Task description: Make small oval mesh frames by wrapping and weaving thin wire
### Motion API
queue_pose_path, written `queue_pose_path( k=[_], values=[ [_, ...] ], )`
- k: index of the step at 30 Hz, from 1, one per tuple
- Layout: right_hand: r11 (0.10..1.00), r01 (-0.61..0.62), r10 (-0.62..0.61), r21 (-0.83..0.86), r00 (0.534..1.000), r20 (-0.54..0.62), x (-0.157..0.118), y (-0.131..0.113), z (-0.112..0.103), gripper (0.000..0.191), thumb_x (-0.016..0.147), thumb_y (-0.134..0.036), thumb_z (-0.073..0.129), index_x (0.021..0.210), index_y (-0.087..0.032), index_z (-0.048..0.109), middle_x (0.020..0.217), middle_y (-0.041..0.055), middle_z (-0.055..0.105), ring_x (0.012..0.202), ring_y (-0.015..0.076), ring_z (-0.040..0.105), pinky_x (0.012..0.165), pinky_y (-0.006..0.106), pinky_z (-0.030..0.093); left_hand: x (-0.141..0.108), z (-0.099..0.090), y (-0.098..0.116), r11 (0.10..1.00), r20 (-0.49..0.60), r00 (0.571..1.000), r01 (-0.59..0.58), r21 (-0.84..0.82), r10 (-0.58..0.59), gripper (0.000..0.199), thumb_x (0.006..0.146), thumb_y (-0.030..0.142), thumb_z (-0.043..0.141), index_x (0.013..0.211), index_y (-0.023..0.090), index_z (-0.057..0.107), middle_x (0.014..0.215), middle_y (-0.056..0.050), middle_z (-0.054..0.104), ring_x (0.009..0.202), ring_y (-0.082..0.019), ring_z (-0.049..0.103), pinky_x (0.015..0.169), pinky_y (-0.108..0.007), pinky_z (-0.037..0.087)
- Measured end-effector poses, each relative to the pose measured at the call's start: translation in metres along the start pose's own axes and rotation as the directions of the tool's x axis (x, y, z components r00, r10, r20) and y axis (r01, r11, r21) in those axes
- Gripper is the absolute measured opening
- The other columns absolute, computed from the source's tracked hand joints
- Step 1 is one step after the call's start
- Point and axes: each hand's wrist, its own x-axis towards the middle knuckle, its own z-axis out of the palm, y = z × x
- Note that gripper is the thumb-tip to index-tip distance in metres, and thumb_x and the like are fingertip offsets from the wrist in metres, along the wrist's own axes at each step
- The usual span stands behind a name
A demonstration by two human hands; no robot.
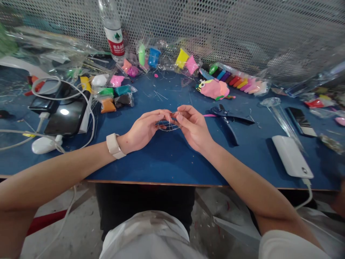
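Note:
Between my two hands is a small round frame of thin silvery wire (169, 127), held just above the blue table. My left hand (144, 130), with a pale band on the wrist, is closed on the frame's left side. On the right side, thumb and fingers of my right hand (193, 126) pinch the wire. Parts of the frame are hidden behind my fingers. Dark-handled pliers (225, 120) lie on the table to the right of my right hand. Beyond them rests a pink clay figure (214, 89) with a googly eye.
Bags of coloured clay (115, 97) lie at the left, more along the mesh wall. A water bottle (114, 36) stands behind them. Phones and a looped white cable (90, 108) are on the left. A white power bank (292, 156) sits near the right front edge.

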Motion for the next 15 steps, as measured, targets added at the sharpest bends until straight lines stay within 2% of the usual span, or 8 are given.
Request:
queue_pose_path(
  k=[3,6,8,11,15],
  values=[
    [0.999,0.018,-0.017,-0.028,1.0,0.018,0.003,0.0,-0.002,0.053,0.075,-0.056,0.113,0.106,-0.032,0.076,0.101,-0.0031,0.081,0.113,0.0231,0.084,0.119,0.048,0.069,0.0,-0.003,0.001,1.0,0.042,0.999,0.025,-0.005,-0.025,0.021,0.099,0.041,0.088,0.091,0.022,0.09,0.127,-0.007,0.075,0.12,-0.02,0.069,0.095,-0.028,0.061],
    [0.998,0.044,-0.043,-0.046,0.999,0.032,0.005,0.001,-0.005,0.052,0.077,-0.058,0.111,0.107,-0.033,0.077,0.101,-0.0032,0.082,0.11,0.0225,0.084,0.119,0.049,0.069,0.001,-0.004,0.002,1.0,0.059,0.998,0.01,-0.002,-0.01,0.02,0.098,0.041,0.092,0.091,0.022,0.09,0.127,-0.005,0.075,0.121,-0.019,0.069,0.095,-0.026,0.06],
    [0.994,0.074,-0.072,-0.08,0.997,0.032,0.006,0.001,-0.008,0.051,0.08,-0.061,0.109,0.109,-0.033,0.079,0.101,-0.003,0.083,0.103,0.0204,0.083,0.111,0.045,0.071,0.001,-0.004,0.003,1.0,0.06,0.998,-0.005,0.012,0.004,0.021,0.099,0.042,0.093,0.092,0.023,0.09,0.122,-0.006,0.076,0.119,-0.019,0.07,0.094,-0.026,0.06],
    [0.953,0.167,-0.166,-0.253,0.986,0.028,0.007,0.001,-0.013,0.047,0.088,-0.066,0.103,0.11,-0.03,0.082,0.103,-0.0006,0.085,0.096,0.0179,0.081,0.092,0.036,0.071,0.001,-0.003,0.002,1.0,0.076,0.997,-0.003,0.026,0.001,0.024,0.101,0.047,0.091,0.096,0.023,0.09,0.114,-0.006,0.078,0.109,-0.02,0.071,0.089,-0.028,0.06],
    [0.835,0.311,-0.327,-0.453,0.944,0.045,0.003,0.0,-0.014,0.041,0.099,-0.066,0.092,0.114,-0.029,0.083,0.117,0.0053,0.088,0.11,0.0216,0.084,0.08,0.033,0.068,0.0,-0.002,-0.001,0.994,0.109,0.993,-0.065,0.093,0.055,0.029,0.102,0.05,0.091,0.099,0.022,0.09,0.105,-0.006,0.077,0.098,-0.017,0.069,0.085,-0.028,0.058]
  ],
)
